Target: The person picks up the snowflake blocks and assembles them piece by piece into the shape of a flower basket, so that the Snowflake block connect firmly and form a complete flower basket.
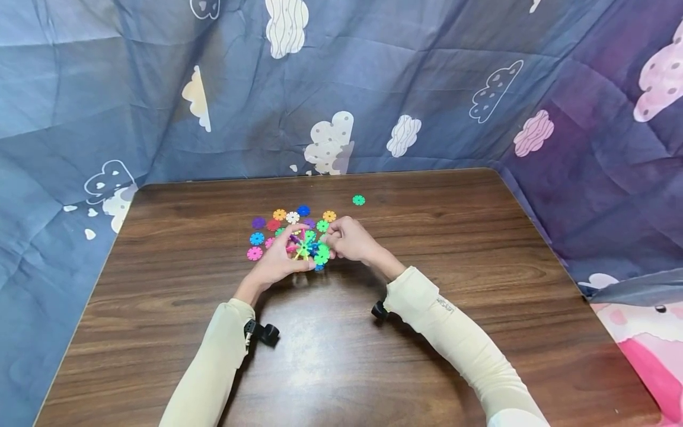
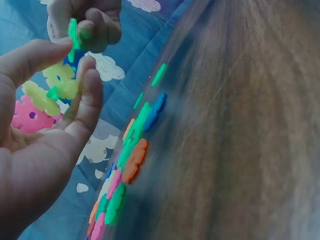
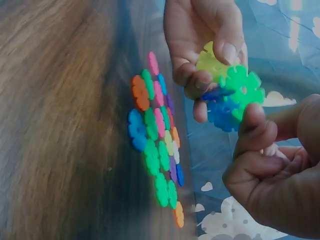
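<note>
Fingers and thumb of my left hand (image 1: 274,261) curl round a cluster of interlocked plastic snowflake discs (image 1: 303,247) held above the table. Yellow (image 2: 60,80) and pink (image 2: 32,115) discs of it show in the left wrist view. To its right, my right hand (image 1: 353,240) pinches the edge of a green snowflake disc (image 3: 242,90) between thumb and curled fingers. That green disc meets blue discs (image 3: 222,117) on the cluster's right side; whether its slot is fully seated I cannot tell. My left palm and fingers hide part of the cluster.
Loose discs in several colours, such as a pink one (image 1: 254,254) and an orange one (image 1: 280,214), lie flat behind and beside the hands. One green disc (image 1: 358,200) sits apart near the back of the wooden table (image 1: 453,237). A patterned cloth (image 1: 240,118) hangs behind.
</note>
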{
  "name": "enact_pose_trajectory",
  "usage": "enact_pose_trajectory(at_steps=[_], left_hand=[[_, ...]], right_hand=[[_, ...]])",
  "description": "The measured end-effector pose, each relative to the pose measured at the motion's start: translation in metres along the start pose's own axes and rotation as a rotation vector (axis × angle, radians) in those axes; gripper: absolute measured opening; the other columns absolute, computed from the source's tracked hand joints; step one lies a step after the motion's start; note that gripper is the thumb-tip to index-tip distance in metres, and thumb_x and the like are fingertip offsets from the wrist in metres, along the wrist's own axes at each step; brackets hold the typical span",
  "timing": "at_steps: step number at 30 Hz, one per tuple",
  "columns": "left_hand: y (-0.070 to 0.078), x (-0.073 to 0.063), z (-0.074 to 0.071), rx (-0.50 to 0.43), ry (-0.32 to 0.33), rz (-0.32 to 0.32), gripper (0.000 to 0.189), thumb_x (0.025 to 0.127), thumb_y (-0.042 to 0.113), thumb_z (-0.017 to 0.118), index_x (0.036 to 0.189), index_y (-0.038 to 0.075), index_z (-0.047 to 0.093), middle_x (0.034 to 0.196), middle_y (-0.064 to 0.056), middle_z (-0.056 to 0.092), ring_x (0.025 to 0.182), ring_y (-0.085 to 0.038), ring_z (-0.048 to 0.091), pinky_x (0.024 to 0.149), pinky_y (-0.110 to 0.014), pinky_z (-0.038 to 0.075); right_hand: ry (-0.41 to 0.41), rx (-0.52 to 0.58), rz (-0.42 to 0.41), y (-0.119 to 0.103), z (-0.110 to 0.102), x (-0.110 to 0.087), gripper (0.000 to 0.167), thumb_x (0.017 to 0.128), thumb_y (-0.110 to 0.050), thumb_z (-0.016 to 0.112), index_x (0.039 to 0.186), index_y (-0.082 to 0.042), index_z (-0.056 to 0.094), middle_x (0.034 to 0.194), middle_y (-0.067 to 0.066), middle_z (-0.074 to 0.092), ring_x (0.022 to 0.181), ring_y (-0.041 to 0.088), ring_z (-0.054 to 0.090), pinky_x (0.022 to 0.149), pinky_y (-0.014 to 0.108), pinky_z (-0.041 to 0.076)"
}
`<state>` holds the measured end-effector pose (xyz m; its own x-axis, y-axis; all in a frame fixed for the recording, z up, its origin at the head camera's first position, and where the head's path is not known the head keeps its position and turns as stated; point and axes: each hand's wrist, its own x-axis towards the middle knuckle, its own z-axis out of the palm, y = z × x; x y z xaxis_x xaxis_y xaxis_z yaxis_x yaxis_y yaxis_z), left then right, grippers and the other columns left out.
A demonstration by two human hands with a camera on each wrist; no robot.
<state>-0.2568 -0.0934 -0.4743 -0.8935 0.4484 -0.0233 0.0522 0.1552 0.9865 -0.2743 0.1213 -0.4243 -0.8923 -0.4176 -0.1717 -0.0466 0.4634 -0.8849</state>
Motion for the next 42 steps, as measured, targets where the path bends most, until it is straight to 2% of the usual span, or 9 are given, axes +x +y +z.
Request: enact_pose_trajectory(at_steps=[7,11,15,17,27,31,34,38,42], left_hand=[[0.003,0.001,-0.004,-0.029,-0.038,-0.026,0.086,0.081,0.008,0.080,0.152,0.017,0.032,0.150,-0.019,0.034,0.107,-0.035,0.056,0.074,-0.030,0.056],[0.002,0.000,-0.008,-0.063,-0.043,-0.023,0.095,0.082,0.009,0.080,0.157,0.026,0.023,0.162,-0.014,0.016,0.092,-0.021,0.057,0.070,-0.026,0.054],[0.000,0.000,-0.010,-0.225,-0.038,-0.004,0.102,0.085,-0.002,0.073,0.160,0.028,0.011,0.165,-0.012,0.004,0.076,-0.008,0.063,0.072,-0.022,0.057],[-0.002,0.001,-0.007,-0.294,-0.039,0.000,0.105,0.085,-0.009,0.071,0.160,0.027,0.008,0.165,-0.011,-0.001,0.090,-0.010,0.069,0.078,-0.026,0.060],[-0.004,0.008,0.005,-0.166,0.158,0.043,0.101,0.078,-0.007,0.079,0.156,0.021,0.022,0.155,-0.024,0.028,0.124,-0.031,0.053,0.087,-0.019,0.055],[-0.005,0.008,0.004,-0.146,0.173,0.046,0.096,0.078,-0.009,0.078,0.154,0.018,0.027,0.152,-0.024,0.032,0.125,-0.033,0.051,0.089,-0.019,0.054],[-0.005,0.006,0.002,-0.127,0.174,0.054,0.094,0.077,-0.009,0.079,0.152,0.017,0.030,0.156,-0.018,0.029,0.116,-0.031,0.053,0.086,-0.021,0.055],[-0.004,0.005,0.002,-0.113,0.152,0.049,0.090,0.077,-0.006,0.080,0.150,0.019,0.034,0.160,-0.009,0.022,0.116,-0.032,0.051,0.090,-0.028,0.055],[-0.005,0.005,0.002,-0.118,0.119,0.037,0.088,0.079,-0.004,0.080,0.150,0.017,0.033,0.163,-0.006,0.017,0.122,-0.036,0.049,0.092,-0.031,0.055]], right_hand=[[-0.022,0.020,0.025,-0.003,0.000,0.002,0.022,0.098,-0.006,0.058,0.076,-0.003,0.059,0.057,0.005,0.059,0.058,0.028,0.061,0.050,0.025,0.042],[-0.066,0.157,0.079,0.003,-0.001,0.003,0.015,0.098,-0.005,0.057,0.084,0.001,0.060,0.061,0.005,0.063,0.054,0.015,0.059,0.054,0.026,0.050],[-0.068,0.331,0.141,0.007,-0.001,0.003,0.011,0.098,-0.003,0.056,0.103,0.007,0.058,0.065,0.007,0.066,0.053,0.011,0.059,0.053,0.022,0.051],[-0.064,0.395,0.161,0.007,-0.001,0.004,0.015,0.097,-0.003,0.056,0.109,0.007,0.055,0.067,0.007,0.067,0.054,0.011,0.060,0.052,0.020,0.051],[-0.070,0.389,0.128,-0.001,-0.002,0.007,0.013,0.097,-0.010,0.063,0.093,0.003,0.063,0.061,0.002,0.063,0.051,0.007,0.054,0.051,0.019,0.049],[-0.001,0.224,0.091,0.001,-0.014,0.009,0.023,0.099,-0.016,0.061,0.096,0.006,0.067,0.062,0.006,0.064,0.052,0.011,0.055,0.052,0.022,0.050],[0.123,-0.177,0.023,0.013,-0.027,0.012,0.025,0.101,-0.020,0.059,0.105,0.002,0.070,0.076,0.009,0.069,0.060,0.016,0.059,0.057,0.028,0.050],[0.169,-0.644,0.100,0.033,-0.040,0.016,0.026,0.099,-0.024,0.063,0.119,-0.007,0.066,0.108,0.011,0.067,0.094,0.025,0.060,0.079,0.041,0.050],[0.074,-0.705,0.180,0.048,-0.042,0.019,0.031,0.096,-0.025,0.068,0.121,-0.008,0.063,0.120,0.015,0.059,0.111,0.031,0.052,0.089,0.046,0.048]])
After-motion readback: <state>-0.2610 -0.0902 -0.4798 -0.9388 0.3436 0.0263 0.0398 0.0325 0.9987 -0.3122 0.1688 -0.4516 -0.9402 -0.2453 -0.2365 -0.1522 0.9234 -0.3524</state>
